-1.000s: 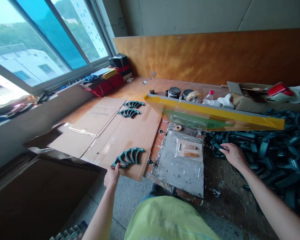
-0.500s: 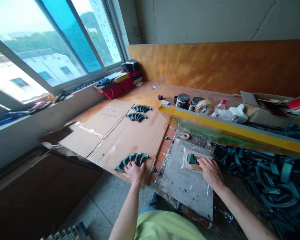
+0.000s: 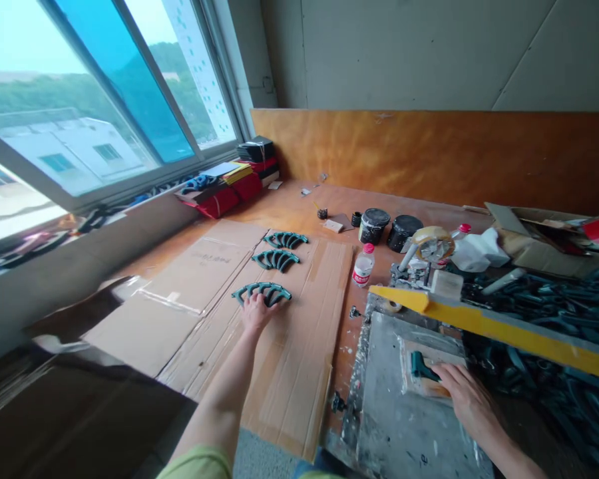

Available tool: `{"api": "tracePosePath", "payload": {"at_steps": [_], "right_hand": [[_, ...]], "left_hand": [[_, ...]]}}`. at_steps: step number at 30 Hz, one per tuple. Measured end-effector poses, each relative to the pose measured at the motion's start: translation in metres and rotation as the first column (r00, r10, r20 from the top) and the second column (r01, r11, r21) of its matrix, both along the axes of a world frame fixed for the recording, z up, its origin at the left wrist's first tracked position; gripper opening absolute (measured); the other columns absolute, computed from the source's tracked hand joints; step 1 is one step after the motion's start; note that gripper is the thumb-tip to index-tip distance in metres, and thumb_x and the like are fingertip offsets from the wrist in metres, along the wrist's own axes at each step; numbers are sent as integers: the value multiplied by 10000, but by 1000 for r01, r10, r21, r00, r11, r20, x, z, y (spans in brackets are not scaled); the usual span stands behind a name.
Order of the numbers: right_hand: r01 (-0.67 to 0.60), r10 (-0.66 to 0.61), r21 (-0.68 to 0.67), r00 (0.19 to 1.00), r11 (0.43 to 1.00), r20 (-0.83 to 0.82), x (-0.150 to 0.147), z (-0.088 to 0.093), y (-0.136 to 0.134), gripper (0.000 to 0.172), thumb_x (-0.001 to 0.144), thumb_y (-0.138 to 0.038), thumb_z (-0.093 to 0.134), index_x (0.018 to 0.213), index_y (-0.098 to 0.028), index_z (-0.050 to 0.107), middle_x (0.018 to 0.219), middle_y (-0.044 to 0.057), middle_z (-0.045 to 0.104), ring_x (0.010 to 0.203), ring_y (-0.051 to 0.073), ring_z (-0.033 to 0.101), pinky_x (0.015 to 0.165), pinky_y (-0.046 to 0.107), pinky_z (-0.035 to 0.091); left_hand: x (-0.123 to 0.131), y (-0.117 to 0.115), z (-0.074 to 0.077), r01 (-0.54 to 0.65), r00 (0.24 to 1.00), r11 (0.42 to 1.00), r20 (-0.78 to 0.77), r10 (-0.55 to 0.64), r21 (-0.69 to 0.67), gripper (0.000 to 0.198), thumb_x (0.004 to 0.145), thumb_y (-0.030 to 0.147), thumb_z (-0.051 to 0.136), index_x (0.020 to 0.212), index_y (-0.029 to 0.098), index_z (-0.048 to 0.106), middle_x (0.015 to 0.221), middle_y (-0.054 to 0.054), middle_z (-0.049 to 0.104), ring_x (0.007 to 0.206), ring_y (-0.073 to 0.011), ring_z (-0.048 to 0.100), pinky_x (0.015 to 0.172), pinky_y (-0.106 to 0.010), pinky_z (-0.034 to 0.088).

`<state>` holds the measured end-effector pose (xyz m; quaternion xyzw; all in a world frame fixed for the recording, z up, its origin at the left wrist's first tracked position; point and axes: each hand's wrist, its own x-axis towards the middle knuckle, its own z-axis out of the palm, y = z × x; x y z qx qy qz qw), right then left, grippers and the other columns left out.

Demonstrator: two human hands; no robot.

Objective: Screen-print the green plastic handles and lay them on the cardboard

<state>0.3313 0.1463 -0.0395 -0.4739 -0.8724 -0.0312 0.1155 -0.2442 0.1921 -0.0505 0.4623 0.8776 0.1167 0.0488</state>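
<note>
My left hand (image 3: 257,313) reaches far forward over the flattened cardboard (image 3: 299,332). Its fingers are bent around the near side of a fan-shaped row of dark green curved parts (image 3: 269,290). Just beyond lie two similar fans, a middle one (image 3: 275,259) and a far one (image 3: 285,239). On the right, my right hand (image 3: 462,389) has its fingers closed at the near end of a single dark green handle-like part (image 3: 422,364). That part rests in a tape-covered holder (image 3: 409,386) on a grey plate (image 3: 394,426); the fingers hide its right end.
A yellow-edged bar (image 3: 479,326) slants over the plate's back. Many dark green parts (image 3: 539,392) are heaped at the right. Behind stand a red-capped bottle (image 3: 363,267), black tubs (image 3: 373,226), a tape roll (image 3: 433,243) and an open carton (image 3: 534,239). Black knobs (image 3: 338,402) jut beside the plate.
My left hand has moved the near fan of green parts away from the cardboard's front edge, closer to the other two. My right hand stays at the part on the plate. The view has shifted.
</note>
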Motion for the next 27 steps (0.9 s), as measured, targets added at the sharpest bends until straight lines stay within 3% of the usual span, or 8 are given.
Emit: {"api": "tracePosePath", "payload": {"at_steps": [3, 7, 11, 14, 18, 23, 25, 27], "right_hand": [[33, -33, 10, 999, 999, 12, 1, 0, -3, 540, 818, -3, 335, 1150, -239, 689, 1107, 59, 696, 1037, 210, 631, 882, 347, 520], [80, -80, -28, 997, 996, 2, -12, 19, -11, 535, 815, 19, 332, 1141, -220, 683, 1108, 72, 686, 1044, 201, 620, 899, 341, 515], [146, -147, -99, 989, 984, -3, -33, 45, -17, 405, 871, -46, 411, 1135, -212, 669, 1123, 86, 668, 1018, 211, 616, 892, 359, 512], [99, -104, -121, 994, 988, -31, -44, 53, -14, 351, 910, -177, 524, 1247, -222, 613, 1314, 96, 595, 1199, 241, 545, 1019, 414, 445], [-69, 58, -177, 996, 982, -67, -46, 42, -9, 448, 915, -266, 588, 1358, -262, 528, 1483, 69, 464, 1397, 249, 368, 1144, 488, 298], [-158, 131, -199, 981, 967, -146, -46, 27, -4, 434, 875, -295, 663, 1297, -245, 574, 1467, 89, 481, 1393, 256, 384, 1149, 509, 299], [-177, 141, -190, 972, 966, -190, -43, 29, -5, 453, 864, -280, 675, 1304, -250, 572, 1435, 90, 517, 1386, 264, 395, 1144, 518, 310], [-156, 113, -162, 961, 974, -251, -31, 35, -5, 461, 857, -255, 678, 1306, -252, 577, 1382, 89, 569, 1367, 265, 425, 1121, 513, 352]], "left_hand": [[-26, 34, -4, 28, 999, 999, 28, -28, -15, 588, 724, 574, 627, 1152, 171, 626, 1295, -177, 577, 1223, -376, 468, 1001, -477, 353], [-35, 47, -10, 64, 996, 997, 64, -61, -48, 658, 736, 578, 594, 1222, 134, 595, 1319, -212, 555, 1249, -412, 442, 1010, -517, 347], [-18, 41, -11, 38, 998, 998, 46, -40, 44, 797, 778, 623, 528, 1409, 143, 444, 1507, -236, 353, 1356, -465, 303, 1027, -601, 312], [17, 35, 4, 57, 993, 969, 88, -80, 241, 776, 786, 610, 546, 1386, 125, 464, 1498, -233, 378, 1393, -401, 301, 1092, -555, 281], [99, 23, 63, 82, 893, 892, 364, -263, 444, 619, 802, 571, 577, 1274, 170, 559, 1323, -157, 582, 1263, -305, 498, 1071, -459, 368], [209, 3, 164, -61, 428, 698, 651, -627, 713, 403, 863, 559, 542, 1009, 193, 626, 858, -46, 689, 809, -164, 655, 802, -312, 534], [238, -6, 193, -27, 273, 681, 661, -699, 731, 447, 886, 600, 467, 796, 184, 603, 625, -3, 606, 577, -128, 582, 638, -269, 532], [255, -18, 210, 11, 215, 705, 687, -695, 709, 525, 888, 639, 415, 671, 185, 563, 542, 3, 560, 492, -119, 527, 551, -255, 506]]}}
